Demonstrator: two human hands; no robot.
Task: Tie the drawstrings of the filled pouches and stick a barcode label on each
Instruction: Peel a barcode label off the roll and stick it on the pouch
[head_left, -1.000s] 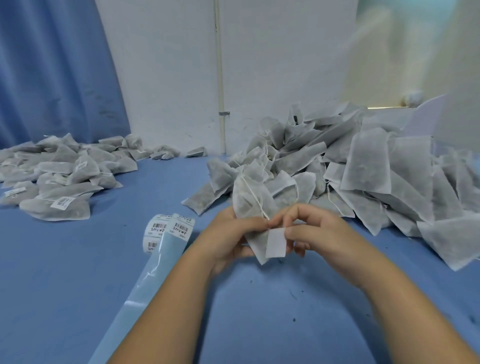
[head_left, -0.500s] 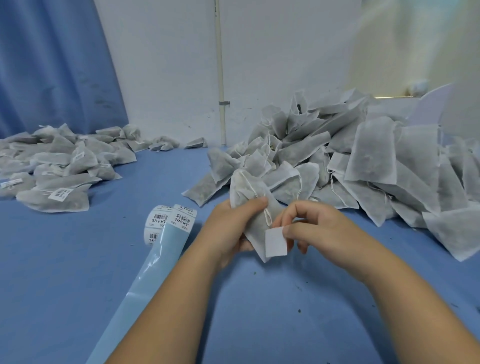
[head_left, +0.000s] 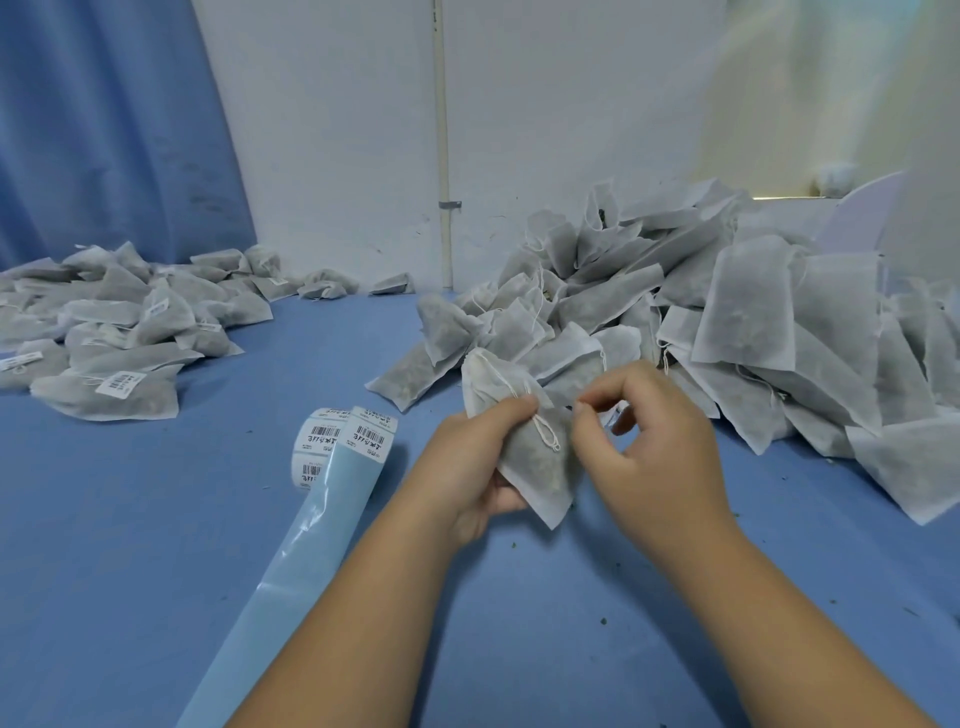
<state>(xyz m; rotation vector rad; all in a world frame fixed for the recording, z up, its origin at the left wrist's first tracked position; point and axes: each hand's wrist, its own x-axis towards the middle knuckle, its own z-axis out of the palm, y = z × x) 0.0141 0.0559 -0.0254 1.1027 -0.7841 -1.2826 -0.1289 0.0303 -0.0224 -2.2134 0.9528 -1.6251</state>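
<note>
My left hand (head_left: 467, 467) grips a filled grey mesh pouch (head_left: 535, 467) just above the blue table, thumb pressed on its gathered neck. The pouch's white drawstring (head_left: 546, 435) hangs in a small loop on the front. My right hand (head_left: 652, 457) is curled right beside the pouch's upper right edge, thumb and forefinger pinched together. Only a pale sliver of the barcode label (head_left: 617, 415) shows between its fingers. A roll of barcode labels (head_left: 324, 441) lies to the left of my left hand.
The roll's pale blue backing strip (head_left: 306, 561) trails toward the near left. A big heap of pouches (head_left: 743, 322) fills the right rear. Labelled pouches (head_left: 119, 338) are piled at the far left. A white wall and a blue curtain stand behind.
The white label that hung in plain view from my right fingers is now tucked behind the hand. My right hand has turned and risen toward the pouch's top. The pouch is held slightly higher.
</note>
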